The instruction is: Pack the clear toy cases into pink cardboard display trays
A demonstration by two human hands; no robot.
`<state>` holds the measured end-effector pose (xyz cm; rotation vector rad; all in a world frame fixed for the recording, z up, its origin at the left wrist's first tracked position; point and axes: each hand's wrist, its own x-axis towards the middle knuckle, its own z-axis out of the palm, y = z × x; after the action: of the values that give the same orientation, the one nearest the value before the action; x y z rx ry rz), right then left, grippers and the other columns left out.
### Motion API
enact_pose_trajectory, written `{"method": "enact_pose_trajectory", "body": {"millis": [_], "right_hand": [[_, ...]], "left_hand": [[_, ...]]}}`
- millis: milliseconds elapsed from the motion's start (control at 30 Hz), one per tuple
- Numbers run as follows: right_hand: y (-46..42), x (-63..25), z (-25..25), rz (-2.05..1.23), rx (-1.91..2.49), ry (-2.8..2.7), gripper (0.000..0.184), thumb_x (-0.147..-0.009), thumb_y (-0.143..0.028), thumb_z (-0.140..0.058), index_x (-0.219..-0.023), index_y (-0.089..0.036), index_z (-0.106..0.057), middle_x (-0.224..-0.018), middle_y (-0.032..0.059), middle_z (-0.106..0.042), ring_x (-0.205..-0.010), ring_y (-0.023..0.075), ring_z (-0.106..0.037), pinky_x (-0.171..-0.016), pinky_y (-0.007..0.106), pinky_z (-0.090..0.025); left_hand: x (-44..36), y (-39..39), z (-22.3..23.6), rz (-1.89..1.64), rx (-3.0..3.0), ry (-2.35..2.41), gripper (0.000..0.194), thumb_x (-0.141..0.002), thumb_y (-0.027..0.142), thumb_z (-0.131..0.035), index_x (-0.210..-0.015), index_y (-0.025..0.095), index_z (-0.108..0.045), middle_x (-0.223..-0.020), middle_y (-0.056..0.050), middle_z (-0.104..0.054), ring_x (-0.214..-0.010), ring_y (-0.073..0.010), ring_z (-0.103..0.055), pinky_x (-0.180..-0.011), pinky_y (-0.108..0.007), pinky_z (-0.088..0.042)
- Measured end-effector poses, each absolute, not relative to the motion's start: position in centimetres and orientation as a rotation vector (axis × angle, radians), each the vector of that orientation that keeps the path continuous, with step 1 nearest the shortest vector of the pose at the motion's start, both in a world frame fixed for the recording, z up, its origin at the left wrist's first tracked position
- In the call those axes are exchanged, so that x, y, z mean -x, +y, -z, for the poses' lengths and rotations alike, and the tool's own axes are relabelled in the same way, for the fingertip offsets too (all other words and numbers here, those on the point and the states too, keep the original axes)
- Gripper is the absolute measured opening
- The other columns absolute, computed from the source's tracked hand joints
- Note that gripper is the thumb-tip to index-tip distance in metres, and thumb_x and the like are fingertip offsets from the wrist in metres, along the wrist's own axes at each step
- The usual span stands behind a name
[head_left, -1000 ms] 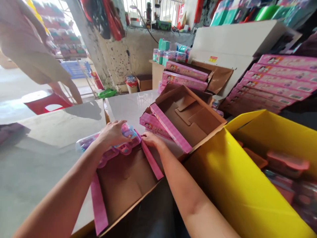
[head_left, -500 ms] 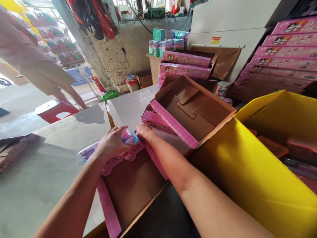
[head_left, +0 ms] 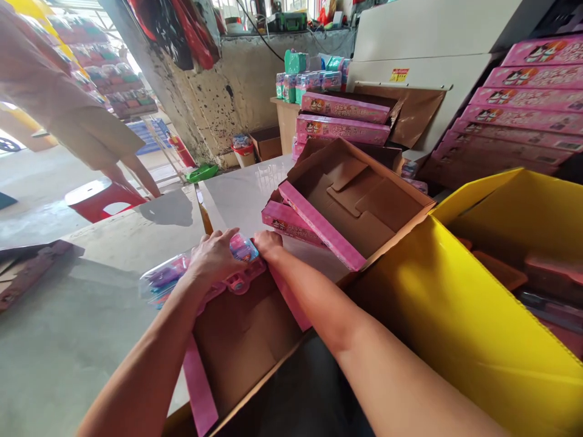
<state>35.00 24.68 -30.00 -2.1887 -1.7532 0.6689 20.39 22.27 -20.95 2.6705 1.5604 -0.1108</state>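
Note:
In front of me lies a shallow pink cardboard box point(head_left: 252, 334) with a brown inside, its near part bare. Small clear plastic toy cases point(head_left: 239, 282) with pink, purple and blue contents sit along its far side. My left hand point(head_left: 214, 255) is curled over these cases, thumb and fingers around one near the far right corner. More cases point(head_left: 166, 273) stick out to the left of that hand, partly hidden by the wrist. My right hand point(head_left: 268, 244) is closed on the box's far right corner, its fingertips hidden.
Another open pink box point(head_left: 364, 200) leans over a stacked one to the right. A yellow bin point(head_left: 492, 285) with reddish things stands at the right. Pink boxes point(head_left: 523, 100) are piled behind it. A person point(head_left: 82, 91) stands beyond the table near a red stool point(head_left: 107, 200).
My left hand has shifted slightly right and up with the toy cases, showing more of the cases left of it. My right hand stays at the box corner.

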Motion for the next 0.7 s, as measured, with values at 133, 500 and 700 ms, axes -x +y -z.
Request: {"method": "enact_pose_trajectory", "body": {"millis": [133,500,700], "right_hand": [[21.3,-35.4,31.8,-0.615,2.106,-1.692,0.039,-0.102,-0.033,-0.037,-0.119,-0.02,-0.069,-0.12,0.013,-0.07,-0.109,0.0216,-0.068,-0.089,0.029,-0.052],[17.2,-35.0,30.2,-0.204,1.657,-1.479,0.059,-0.084,-0.017,-0.053,-0.142,-0.006,-0.047,-0.137,0.0177,-0.05,-0.132,0.0242,-0.046,-0.117,0.035,-0.034],[16.2,-31.5,24.0,0.092,1.496,-1.875,0.052,-0.094,-0.041,-0.053,-0.139,-0.016,-0.053,-0.146,0.014,-0.046,-0.137,0.0327,-0.037,-0.116,0.05,-0.03]], "left_hand": [[-21.0,22.5,21.8,0.008,-2.673,1.65,0.093,-0.069,0.064,-0.064,-0.15,0.024,-0.04,-0.128,-0.017,-0.057,-0.123,-0.0424,-0.048,-0.095,-0.052,-0.048],[-18.5,24.3,20.3,-0.064,-2.844,1.158,0.103,-0.076,0.072,-0.059,-0.157,0.018,-0.026,-0.146,-0.016,-0.042,-0.131,-0.0355,-0.042,-0.109,-0.046,-0.038],[-12.0,23.5,19.4,0.038,-2.83,1.368,0.114,-0.064,0.076,-0.067,-0.156,0.021,-0.028,-0.147,-0.016,-0.043,-0.132,-0.0393,-0.042,-0.11,-0.049,-0.035]]}}
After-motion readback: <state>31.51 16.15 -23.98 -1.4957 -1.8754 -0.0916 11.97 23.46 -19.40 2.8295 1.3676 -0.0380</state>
